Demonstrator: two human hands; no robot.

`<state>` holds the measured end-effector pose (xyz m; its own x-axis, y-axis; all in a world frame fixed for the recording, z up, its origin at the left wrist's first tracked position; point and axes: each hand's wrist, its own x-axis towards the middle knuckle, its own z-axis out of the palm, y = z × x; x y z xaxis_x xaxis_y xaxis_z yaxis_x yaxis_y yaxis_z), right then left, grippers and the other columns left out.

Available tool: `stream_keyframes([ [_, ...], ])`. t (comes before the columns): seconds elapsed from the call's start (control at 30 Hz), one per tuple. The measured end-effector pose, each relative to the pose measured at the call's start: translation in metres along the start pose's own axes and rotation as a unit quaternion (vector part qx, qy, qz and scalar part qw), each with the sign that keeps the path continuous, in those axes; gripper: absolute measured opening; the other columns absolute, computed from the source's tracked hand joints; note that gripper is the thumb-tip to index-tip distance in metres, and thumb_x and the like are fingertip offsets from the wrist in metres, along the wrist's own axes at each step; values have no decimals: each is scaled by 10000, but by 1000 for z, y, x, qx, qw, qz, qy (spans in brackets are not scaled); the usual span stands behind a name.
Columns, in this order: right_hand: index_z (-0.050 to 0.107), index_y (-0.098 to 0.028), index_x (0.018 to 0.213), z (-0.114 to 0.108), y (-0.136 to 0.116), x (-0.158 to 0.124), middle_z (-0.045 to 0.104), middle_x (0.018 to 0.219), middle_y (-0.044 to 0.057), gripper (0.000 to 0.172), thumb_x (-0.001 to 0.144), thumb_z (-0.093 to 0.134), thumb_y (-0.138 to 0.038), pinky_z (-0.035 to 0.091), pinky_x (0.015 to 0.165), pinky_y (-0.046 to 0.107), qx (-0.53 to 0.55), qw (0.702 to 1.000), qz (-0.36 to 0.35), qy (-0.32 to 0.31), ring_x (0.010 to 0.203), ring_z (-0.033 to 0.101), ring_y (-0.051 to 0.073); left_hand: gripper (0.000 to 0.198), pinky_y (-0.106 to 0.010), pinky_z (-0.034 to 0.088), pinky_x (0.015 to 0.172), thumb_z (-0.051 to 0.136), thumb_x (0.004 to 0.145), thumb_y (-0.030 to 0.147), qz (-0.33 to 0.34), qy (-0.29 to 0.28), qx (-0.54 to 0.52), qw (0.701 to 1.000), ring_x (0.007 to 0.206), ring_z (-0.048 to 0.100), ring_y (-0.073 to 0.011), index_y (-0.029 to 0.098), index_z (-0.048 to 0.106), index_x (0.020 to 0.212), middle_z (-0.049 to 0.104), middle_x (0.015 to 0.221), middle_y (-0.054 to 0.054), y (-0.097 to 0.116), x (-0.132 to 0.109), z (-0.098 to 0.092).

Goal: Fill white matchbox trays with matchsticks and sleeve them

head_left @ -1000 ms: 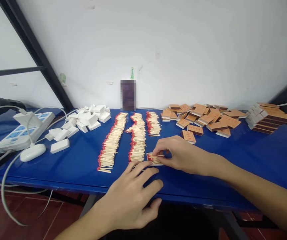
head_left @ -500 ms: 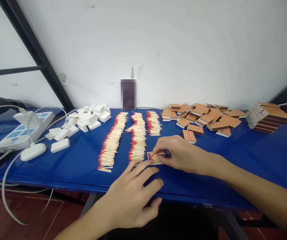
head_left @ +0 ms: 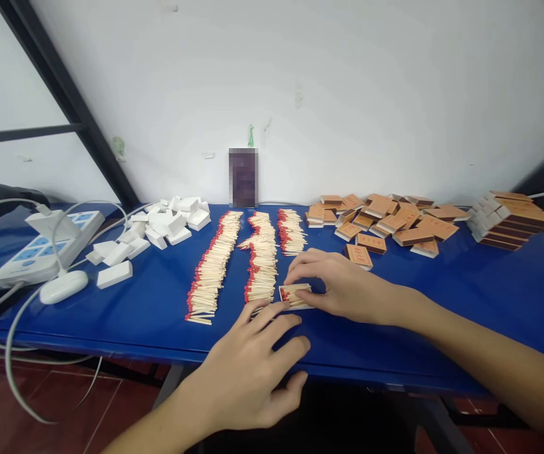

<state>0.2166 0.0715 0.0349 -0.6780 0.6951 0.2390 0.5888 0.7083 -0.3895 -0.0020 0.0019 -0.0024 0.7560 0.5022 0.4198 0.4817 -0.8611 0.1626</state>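
Note:
A small white matchbox tray (head_left: 310,305) with red-tipped matches (head_left: 291,294) in it lies in front of me on the blue table. My right hand (head_left: 336,282) arches over it from the right. Its thumb rests on the matches, while the forefinger is at the tray's far left corner, apart from the thumb. My left hand (head_left: 257,359) lies palm down with spread fingers, its fingertips by the tray's near left corner and the lower end of the middle match row (head_left: 261,265). Those fingertips partly hide that row's end. Another long match row (head_left: 212,271) runs to the left, and a shorter row (head_left: 291,233) lies behind the tray.
White trays (head_left: 168,224) are heaped at the back left, near a power strip (head_left: 45,246) with cables. Orange matchbox sleeves (head_left: 385,221) lie scattered at the back right, beside a stack of matchboxes (head_left: 513,221). A blurred-out dark object (head_left: 243,178) stands against the wall.
My right thumb and forefinger have parted, letting go of a match they pinched over the tray; the thumb has moved left onto the matches. My left hand has hardly moved.

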Motion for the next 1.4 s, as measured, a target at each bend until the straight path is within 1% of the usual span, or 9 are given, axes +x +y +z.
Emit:
stream_keyframes([
  [0.13, 668, -195, 1071, -8, 3, -2, 693, 1063, 75, 254, 971, 439, -243, 465, 889, 349, -4, 999, 34, -28, 991, 625, 207, 233, -479, 382, 1090, 556, 909, 261, 1, -4, 1, 1000, 1286, 489, -294, 182, 624, 1117, 629, 1222, -94, 0, -1, 0],
  [0.2, 649, -198, 1087, -13, 7, -3, 691, 1103, 76, 271, 969, 406, -229, 464, 894, 348, -9, 998, 54, -41, 1028, 624, 216, 231, -484, 382, 1083, 548, 915, 263, 1, -6, 2, 1000, 1286, 485, -298, 180, 624, 1117, 627, 1222, -96, 0, -1, 0],
  [0.3, 629, -197, 1070, -16, 10, -4, 687, 1109, 74, 253, 949, 407, -204, 466, 888, 347, -12, 995, 71, -63, 1016, 624, 219, 224, -486, 381, 1080, 547, 917, 260, 3, -5, 1, 1000, 1268, 493, -294, 175, 622, 1110, 625, 1216, -99, 0, -1, 1],
  [0.57, 587, -196, 1087, -11, 8, -3, 641, 1084, 70, 219, 939, 428, -171, 443, 863, 344, 3, 996, 34, -81, 970, 580, 208, 225, -472, 355, 1095, 541, 923, 261, 5, -4, -1, 1000, 1265, 488, -284, 176, 613, 1118, 616, 1220, -93, -1, -1, 1],
  [0.8, 556, -189, 1022, -7, 8, -3, 588, 1007, 59, 144, 948, 434, -175, 430, 823, 323, 10, 996, 16, -84, 891, 539, 187, 227, -462, 336, 1105, 542, 923, 258, 7, -4, -2, 1000, 1291, 471, -281, 171, 611, 1121, 605, 1237, -94, -2, -1, 2],
  [0.9, 551, -196, 1016, -5, 7, -3, 578, 1004, 54, 138, 975, 421, -217, 421, 822, 328, 22, 996, 13, -85, 889, 529, 187, 226, -457, 332, 1113, 540, 924, 256, 7, -5, -2, 1000, 1293, 470, -278, 172, 611, 1121, 603, 1239, -94, -2, -1, 2],
  [1.07, 540, -203, 929, -1, 5, -1, 566, 939, 46, 220, 1016, 384, -330, 404, 772, 329, 32, 996, 27, -76, 831, 507, 186, 228, -460, 339, 1109, 541, 921, 254, 9, -6, -2, 1000, 1285, 472, -284, 169, 612, 1121, 602, 1240, -96, -2, -1, 2],
  [1.2, 510, -201, 864, 2, 5, 1, 549, 891, 40, 162, 986, 416, -249, 385, 730, 315, 21, 997, 29, -70, 787, 480, 177, 223, -464, 347, 1103, 545, 921, 255, 10, -6, -4, 1000, 1292, 462, -290, 171, 612, 1117, 603, 1252, -96, -2, -1, 2],
  [1.4, 519, -202, 862, 1, 4, 0, 549, 865, 21, 116, 960, 464, -232, 370, 714, 304, 29, 997, 21, -71, 764, 479, 164, 205, -454, 365, 1085, 536, 923, 250, 16, -7, -6, 1000, 1265, 485, -280, 171, 619, 1093, 613, 1226, -92, -2, -1, 2],
])
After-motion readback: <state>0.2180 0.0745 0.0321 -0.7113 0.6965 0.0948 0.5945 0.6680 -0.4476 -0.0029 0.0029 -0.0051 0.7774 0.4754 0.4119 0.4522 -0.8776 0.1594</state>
